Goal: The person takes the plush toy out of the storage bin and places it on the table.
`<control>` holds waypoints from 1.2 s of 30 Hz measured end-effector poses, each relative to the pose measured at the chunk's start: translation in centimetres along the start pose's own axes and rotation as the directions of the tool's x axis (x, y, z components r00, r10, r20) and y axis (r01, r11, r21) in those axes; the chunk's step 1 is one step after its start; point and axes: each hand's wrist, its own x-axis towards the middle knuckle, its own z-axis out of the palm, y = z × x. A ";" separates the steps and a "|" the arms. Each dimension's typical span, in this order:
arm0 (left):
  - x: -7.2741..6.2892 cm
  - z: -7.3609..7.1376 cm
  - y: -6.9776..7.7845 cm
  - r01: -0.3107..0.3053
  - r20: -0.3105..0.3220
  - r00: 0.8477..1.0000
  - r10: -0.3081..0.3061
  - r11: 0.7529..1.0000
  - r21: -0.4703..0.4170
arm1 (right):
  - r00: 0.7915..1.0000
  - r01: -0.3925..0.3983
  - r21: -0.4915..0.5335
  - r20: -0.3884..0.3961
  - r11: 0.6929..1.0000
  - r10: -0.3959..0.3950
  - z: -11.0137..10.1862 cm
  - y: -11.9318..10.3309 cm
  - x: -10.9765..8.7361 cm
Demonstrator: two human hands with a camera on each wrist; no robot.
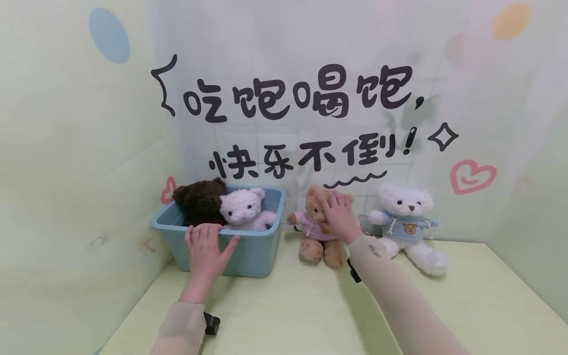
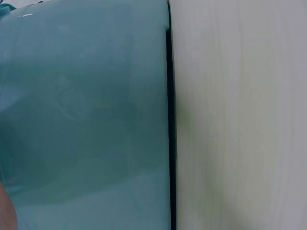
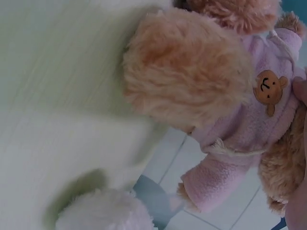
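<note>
A blue plastic bin stands on the table at the left, and its front wall fills much of the left wrist view. My left hand holds the bin's front rim, fingers hooked over it and thumb spread to the right. A dark brown plush bear and a white plush bear sit inside. Right of the bin, a light brown teddy bear in a pink hoodie sits upright. My right hand grips its head from the front, covering part of the face.
Another white plush bear in a blue hoodie sits to the right of my right hand, one leg stretched forward. Behind everything is a wall with large black lettering. The light wooden table extends toward me.
</note>
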 end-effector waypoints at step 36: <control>-1.4 -2.9 3.2 0.011 0.021 1.000 -0.012 0.999 0.047 | 0.999 -0.039 0.110 0.010 0.993 0.038 -3.3 0.2 -0.2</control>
